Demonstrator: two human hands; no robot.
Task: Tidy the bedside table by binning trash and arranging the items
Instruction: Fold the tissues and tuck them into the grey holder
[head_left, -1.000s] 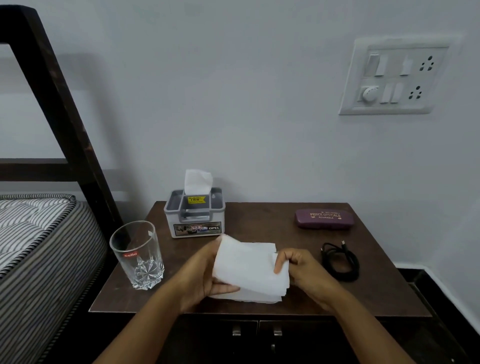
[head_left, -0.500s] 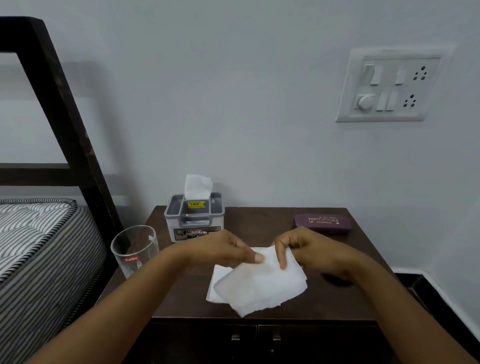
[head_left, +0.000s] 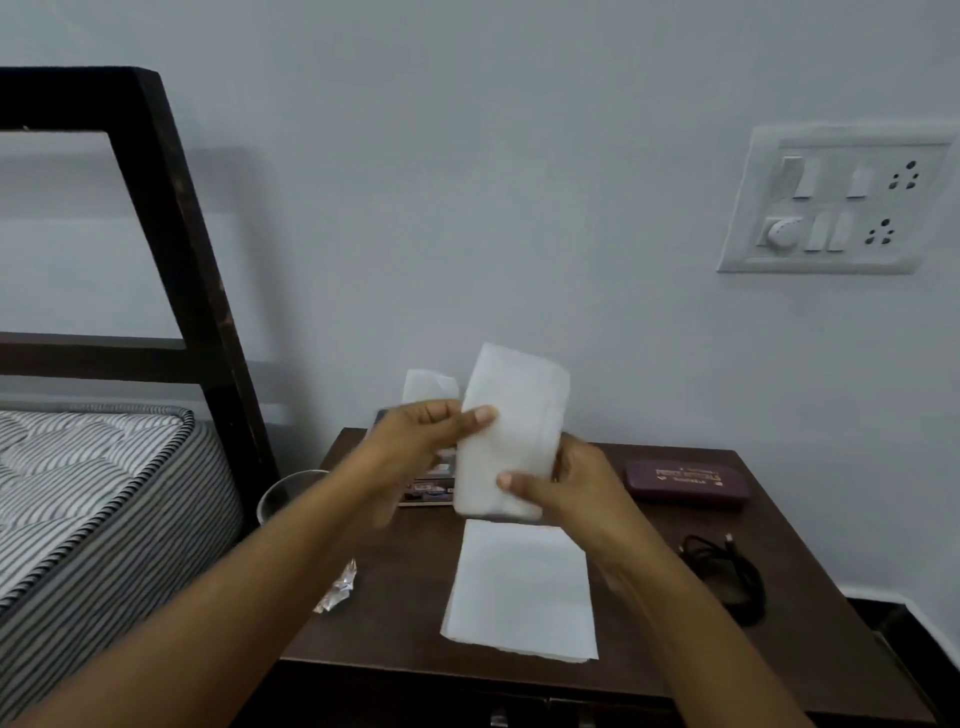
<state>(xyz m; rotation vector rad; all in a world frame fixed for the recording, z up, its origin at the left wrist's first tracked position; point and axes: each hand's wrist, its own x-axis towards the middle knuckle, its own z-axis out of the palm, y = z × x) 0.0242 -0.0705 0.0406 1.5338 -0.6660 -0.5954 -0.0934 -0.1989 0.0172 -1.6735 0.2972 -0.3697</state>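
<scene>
Item one: folded tissue (head_left: 511, 431), white, held upright in the air above the middle of the counter (head_left: 649, 571), clear of its top.
- Left hand (head_left: 426, 431): thumb and curled fingers pinch the tissue's upper left edge.
- Right hand (head_left: 566, 483): thumb laid across the lower front and fingers curled behind, gripping the bottom right part.

Item two: flat tissue (head_left: 519, 592), white, lying spread on the counter's front middle, its near edge close to the counter's front edge, directly below the held one.

Item three: tissue box (head_left: 426, 488), at the counter's back left. It is mostly hidden behind the left hand, and a white sheet stands up out of its top.

Item four: glass (head_left: 291, 493), clear, upright at the counter's left edge, partly covered by the left forearm.

Item five: spectacle case (head_left: 685, 480), purple with gold lettering too blurred to read, lying flat at the counter's back right.

Item six: cable (head_left: 727, 577), black, coiled, on the counter's right side in front of the case.

Surroundings: striped mattress (head_left: 93, 493) and dark bed frame (head_left: 171, 234) just left of the counter. A white switch panel (head_left: 836, 202) is on the wall above the counter's right side.
</scene>
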